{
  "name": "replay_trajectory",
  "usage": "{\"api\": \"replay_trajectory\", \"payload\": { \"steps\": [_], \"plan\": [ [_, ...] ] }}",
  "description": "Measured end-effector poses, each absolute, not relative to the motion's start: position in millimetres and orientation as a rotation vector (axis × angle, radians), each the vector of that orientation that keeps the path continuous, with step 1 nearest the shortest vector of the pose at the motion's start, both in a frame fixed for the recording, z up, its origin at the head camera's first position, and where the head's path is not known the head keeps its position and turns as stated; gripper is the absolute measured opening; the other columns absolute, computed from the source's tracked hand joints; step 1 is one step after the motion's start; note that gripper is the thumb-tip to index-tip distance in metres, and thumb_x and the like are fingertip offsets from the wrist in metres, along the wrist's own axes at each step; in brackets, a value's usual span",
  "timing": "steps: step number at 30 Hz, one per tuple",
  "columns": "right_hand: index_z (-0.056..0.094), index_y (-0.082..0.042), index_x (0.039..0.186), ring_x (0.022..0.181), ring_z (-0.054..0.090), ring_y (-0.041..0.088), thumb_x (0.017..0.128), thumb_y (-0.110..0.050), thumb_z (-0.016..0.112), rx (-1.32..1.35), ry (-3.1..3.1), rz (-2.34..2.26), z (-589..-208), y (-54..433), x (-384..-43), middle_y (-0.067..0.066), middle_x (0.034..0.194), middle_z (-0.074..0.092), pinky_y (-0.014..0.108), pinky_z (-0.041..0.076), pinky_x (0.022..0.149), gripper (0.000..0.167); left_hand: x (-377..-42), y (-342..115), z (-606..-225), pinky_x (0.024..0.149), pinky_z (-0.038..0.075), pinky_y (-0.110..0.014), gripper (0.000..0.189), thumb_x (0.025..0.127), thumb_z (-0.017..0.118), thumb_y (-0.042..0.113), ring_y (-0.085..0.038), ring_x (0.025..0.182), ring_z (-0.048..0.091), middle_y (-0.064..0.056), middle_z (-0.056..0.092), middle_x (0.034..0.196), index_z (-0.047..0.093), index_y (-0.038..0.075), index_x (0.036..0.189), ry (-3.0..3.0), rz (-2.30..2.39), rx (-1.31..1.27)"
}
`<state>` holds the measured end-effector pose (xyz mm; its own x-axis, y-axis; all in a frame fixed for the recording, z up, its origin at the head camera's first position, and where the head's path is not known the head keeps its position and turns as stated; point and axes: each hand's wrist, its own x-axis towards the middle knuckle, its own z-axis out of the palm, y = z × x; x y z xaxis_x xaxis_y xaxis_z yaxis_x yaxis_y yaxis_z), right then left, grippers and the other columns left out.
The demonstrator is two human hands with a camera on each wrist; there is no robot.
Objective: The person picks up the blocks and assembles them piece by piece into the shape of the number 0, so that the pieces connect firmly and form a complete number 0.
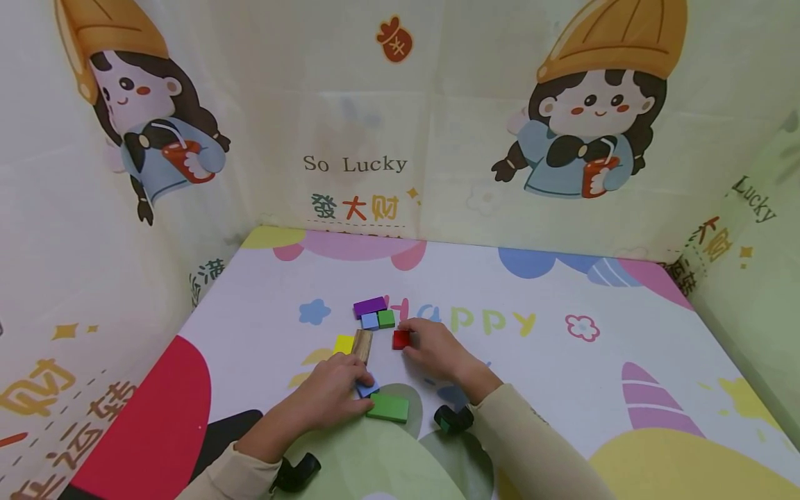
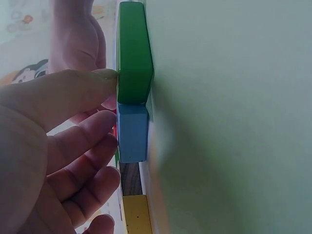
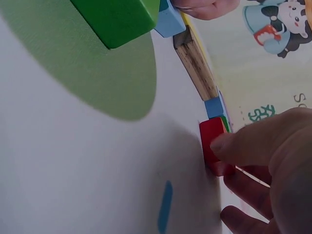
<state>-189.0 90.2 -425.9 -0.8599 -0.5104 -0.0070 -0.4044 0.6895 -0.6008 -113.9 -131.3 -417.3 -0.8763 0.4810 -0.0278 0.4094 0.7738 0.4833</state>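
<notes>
My right hand (image 1: 437, 351) pinches a red block (image 1: 401, 339) on the tabletop; its thumb lies on the block's face in the right wrist view. My left hand (image 1: 328, 392) is low over a blue block (image 1: 367, 389) and a long green block (image 1: 389, 408). In the left wrist view the thumb touches the green block, and the loosely bent fingers are beside the blue one without gripping it. Just beyond this hand, a brown wood-grain block (image 1: 362, 346) leans against or lies beside a yellow block (image 1: 343, 344), partly hidden by the fingers.
Farther back, a purple block (image 1: 370, 307) lies behind a small blue block (image 1: 370, 321) and a small green block (image 1: 386, 319). The table mat (image 1: 537, 375) is printed with coloured shapes and letters. Printed cloth walls (image 1: 462, 139) enclose the back and sides.
</notes>
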Motion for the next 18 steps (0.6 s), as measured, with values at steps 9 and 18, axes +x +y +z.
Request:
{"api": "replay_trajectory", "payload": {
  "steps": [9,18],
  "plan": [
    [0.06,-0.003,0.129,0.102,0.059,0.023,0.094,-0.009,0.068,-0.695,2.732,-0.906,-426.5,91.2,-190.9,0.01,0.119,0.063,0.04,0.051,0.094,0.037,-114.0,-130.4,-416.4,0.084,0.045,-0.046,0.021,0.082,0.082,0.025,-0.021,0.096,0.054,0.002,0.061,0.097,0.076,0.011,0.097,2.801,0.723,0.693],
    [0.061,-0.005,0.129,0.099,0.057,0.022,0.094,-0.013,0.069,-0.689,2.75,-0.897,-431.1,95.1,-191.2,0.008,0.119,0.063,0.04,0.051,0.091,0.037,-113.6,-130.2,-415.6,0.085,0.045,-0.047,0.021,0.083,0.081,0.025,-0.022,0.097,0.055,0.001,0.062,0.099,0.076,0.01,0.097,2.802,0.725,0.695]
  ]
}}
